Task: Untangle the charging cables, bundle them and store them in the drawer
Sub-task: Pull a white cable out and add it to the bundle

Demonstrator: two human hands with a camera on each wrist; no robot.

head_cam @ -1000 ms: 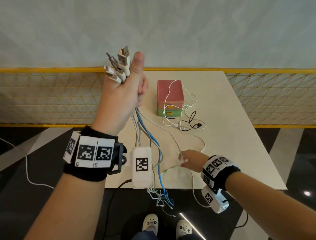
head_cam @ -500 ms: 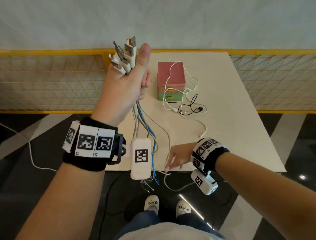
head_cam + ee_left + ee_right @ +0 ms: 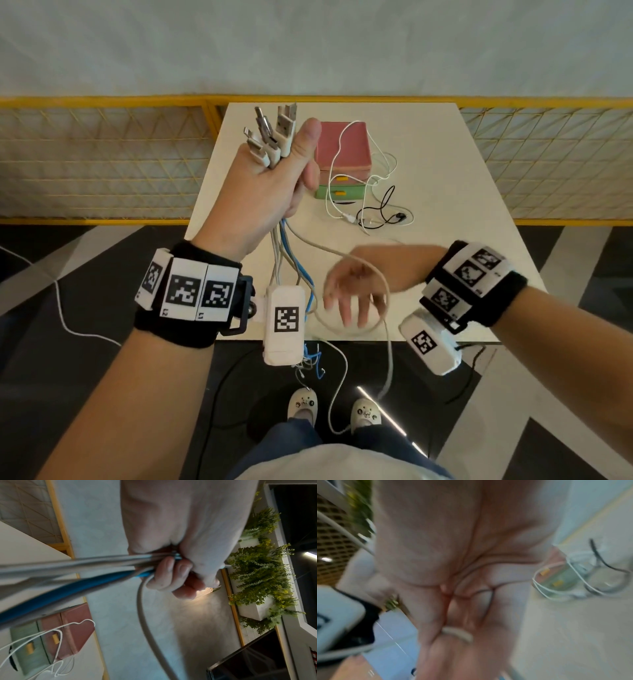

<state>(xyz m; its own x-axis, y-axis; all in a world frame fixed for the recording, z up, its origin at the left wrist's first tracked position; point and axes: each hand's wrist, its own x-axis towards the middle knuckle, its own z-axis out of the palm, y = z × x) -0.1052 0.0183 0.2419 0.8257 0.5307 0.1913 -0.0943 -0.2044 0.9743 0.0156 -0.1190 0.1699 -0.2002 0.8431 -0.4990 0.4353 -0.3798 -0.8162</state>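
The left hand (image 3: 263, 192) fists a sheaf of smooth round charging cables (image 3: 284, 260), plugs upward; their long axis hangs down past the tabletop's (image 3: 445, 192) near edge. The nearer right hand (image 3: 356, 294), fingers spread, has one grey cable looped across them. A thin white-and-black tangle (image 3: 370, 205) lies beside the closed drawer box (image 3: 342, 150).

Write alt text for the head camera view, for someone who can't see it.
A left hand holds a bundle of charging cables upright, plugs on top, above a white table, while the right hand loops one white cable. Behind sits a small drawer box with loose cables.
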